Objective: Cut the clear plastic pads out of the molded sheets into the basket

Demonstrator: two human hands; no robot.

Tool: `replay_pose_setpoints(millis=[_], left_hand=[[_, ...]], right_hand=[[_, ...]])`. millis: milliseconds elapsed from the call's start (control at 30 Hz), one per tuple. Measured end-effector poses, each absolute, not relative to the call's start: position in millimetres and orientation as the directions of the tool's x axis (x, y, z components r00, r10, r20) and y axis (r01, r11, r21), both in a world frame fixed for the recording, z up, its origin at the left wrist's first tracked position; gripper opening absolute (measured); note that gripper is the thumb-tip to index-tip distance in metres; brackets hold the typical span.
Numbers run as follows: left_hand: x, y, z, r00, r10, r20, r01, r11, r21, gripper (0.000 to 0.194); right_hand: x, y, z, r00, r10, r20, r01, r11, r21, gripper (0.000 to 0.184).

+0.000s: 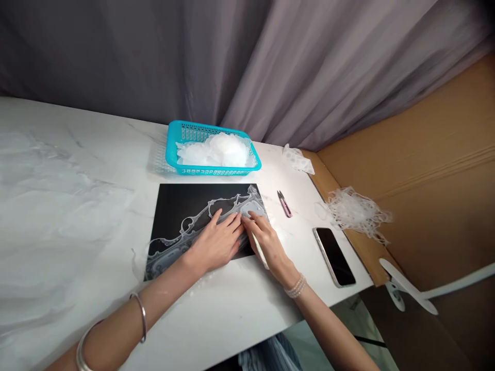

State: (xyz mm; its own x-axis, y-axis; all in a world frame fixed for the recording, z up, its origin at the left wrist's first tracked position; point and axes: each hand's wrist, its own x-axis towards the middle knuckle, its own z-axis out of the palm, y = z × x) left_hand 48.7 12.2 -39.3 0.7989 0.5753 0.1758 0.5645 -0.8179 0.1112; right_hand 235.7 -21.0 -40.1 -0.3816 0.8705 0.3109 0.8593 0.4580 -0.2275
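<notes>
The left hand and right hand reach in from both sides, open and palms down, their fingertips close together on a clear plastic sheet. The sheet lies across a black mat on the white marble table.

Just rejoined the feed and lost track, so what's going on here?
A person is pressing both bare hands onto an irregular, translucent moulded plastic piece lying on a flat black rectangular sheet. The left hand rests on the plastic, and the right hand has a slim white strip by its palm. Behind, a bright blue plastic mesh basket holds translucent plastic. Pink-handled thread snips and a black smartphone lie to the right on the white marble-patterned table.
</notes>
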Motion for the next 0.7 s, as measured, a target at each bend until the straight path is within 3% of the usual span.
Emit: replay_pose_setpoints(millis=[100,200,267,333,400,467,567,700], left_hand=[[48,11,-40,0.79,0.585,0.186,0.582,-0.81,0.075,0.047],[48,10,-45,0.773,0.601,0.205,0.598,-0.797,0.082,0.047],[48,10,-48,0.766,0.604,0.217,0.602,-0.794,0.085,0.047],[47,10,-50,0.766,0.603,0.222,0.602,-0.794,0.082,0.048],[47,10,-49,0.772,0.598,0.215,0.598,-0.798,0.075,0.049],[47,9,-48,0.781,0.593,0.198,0.593,-0.803,0.065,0.05],[48,8,-43,0.786,0.595,0.169,0.596,-0.802,0.05,0.05],[48,8,-36,0.792,0.595,0.136,0.595,-0.802,0.044,0.049]], right_hand=[[232,-19,-34,-0.404,0.876,0.264,0.859,0.463,-0.22,0.043],[231,-17,-31,-0.403,0.879,0.256,0.836,0.467,-0.289,0.041],[237,-12,-33,-0.319,0.892,0.32,0.796,0.435,-0.42,0.036],[249,-6,-38,-0.111,0.92,0.376,0.716,0.337,-0.612,0.029],[264,0,-40,0.138,0.93,0.341,0.56,0.211,-0.801,0.027],[278,5,-40,0.279,0.929,0.242,0.366,0.131,-0.922,0.032],[289,9,-34,0.316,0.935,0.159,0.185,0.104,-0.977,0.036],[281,9,-23,0.176,0.974,0.141,0.248,0.095,-0.964,0.033]])
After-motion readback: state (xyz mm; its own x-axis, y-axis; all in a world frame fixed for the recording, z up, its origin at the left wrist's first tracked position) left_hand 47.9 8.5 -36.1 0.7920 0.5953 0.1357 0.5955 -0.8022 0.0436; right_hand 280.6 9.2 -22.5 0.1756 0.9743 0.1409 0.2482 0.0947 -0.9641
